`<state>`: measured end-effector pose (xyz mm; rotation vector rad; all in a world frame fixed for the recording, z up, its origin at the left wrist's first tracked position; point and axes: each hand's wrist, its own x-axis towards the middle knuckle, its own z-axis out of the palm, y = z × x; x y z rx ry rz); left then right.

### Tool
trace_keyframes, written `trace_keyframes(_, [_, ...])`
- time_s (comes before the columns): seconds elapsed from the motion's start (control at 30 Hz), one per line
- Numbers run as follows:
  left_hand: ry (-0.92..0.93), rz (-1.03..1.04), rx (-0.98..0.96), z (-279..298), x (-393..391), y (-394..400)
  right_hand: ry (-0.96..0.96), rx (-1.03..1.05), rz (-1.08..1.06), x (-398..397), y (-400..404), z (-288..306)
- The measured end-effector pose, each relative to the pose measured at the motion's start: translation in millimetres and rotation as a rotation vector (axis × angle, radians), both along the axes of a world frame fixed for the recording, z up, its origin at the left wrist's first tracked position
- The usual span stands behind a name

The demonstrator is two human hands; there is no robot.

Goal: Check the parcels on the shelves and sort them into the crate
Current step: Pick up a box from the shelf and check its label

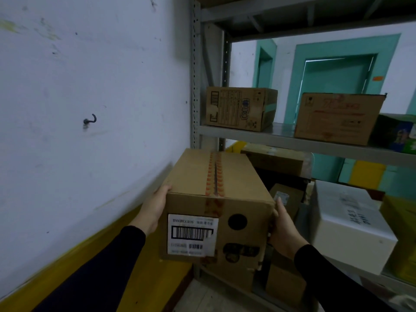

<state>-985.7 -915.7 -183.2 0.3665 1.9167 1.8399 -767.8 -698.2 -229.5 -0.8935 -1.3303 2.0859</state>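
Holding a brown taped cardboard parcel (216, 206) with a white barcode label, near the grey metal shelves (292, 140): left hand (155, 210) and right hand (283, 228) are pressing flat against its sides.

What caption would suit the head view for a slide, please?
Both hands, left and right, hold a labelled cardboard box beside the metal shelves.

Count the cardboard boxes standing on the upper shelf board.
2. One brown box stands at the left end by the upright; the other sits further right. A dark printed package beyond it is cut off, so more may be hidden.
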Motion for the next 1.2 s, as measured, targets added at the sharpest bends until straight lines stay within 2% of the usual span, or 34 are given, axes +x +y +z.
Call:
trace_keyframes(0.23, [-0.269, 0.091, 0.066, -10, -6, -5, -0.208, 0.204, -0.041, 4, 8, -11])
trace_keyframes(0.33, [-0.336, 0.089, 0.117, -11, -9, -7, -0.26, 0.136, 0.043, 9, 3, -6])
trace_keyframes(0.43, [-0.36, 0.092, 0.149, -10, -13, -7, -0.168, -0.049, 0.053, 10, 5, -6])
trace_keyframes(0.53, [-0.365, 0.076, 0.193, -7, -15, -8, -0.083, -0.134, -0.024, 10, 11, -4])
trace_keyframes(0.73, [-0.397, 0.028, 0.269, -12, -11, -9, 0.019, -0.215, -0.048, 12, 14, -1])
trace_keyframes(0.83, [-0.38, 0.013, 0.241, -13, -8, -9, 0.042, -0.204, -0.024, 13, 15, -2])
trace_keyframes(0.93, [-0.267, 0.071, 0.096, -13, -10, -10, 0.034, -0.183, -0.053, 12, 12, -1])
trace_keyframes(0.97, [-0.171, 0.087, -0.001, -14, -13, -11, 0.024, -0.171, -0.072, 11, 9, -1])
trace_keyframes(1.03, [0.134, 0.081, -0.217, -16, -15, -11, 0.005, -0.145, -0.108, 7, 5, -5])
trace_keyframes(1.07, [0.275, 0.072, -0.261, -14, -14, -9, -0.003, -0.121, -0.12, 5, 4, -7])
trace_keyframes(1.13, [0.452, 0.013, -0.238, -4, -2, 1, -0.011, -0.081, -0.133, 0, 0, -12])
trace_keyframes(1.2, [0.508, -0.101, -0.153, 7, 13, 16, -0.012, -0.039, -0.134, -6, -5, -15])
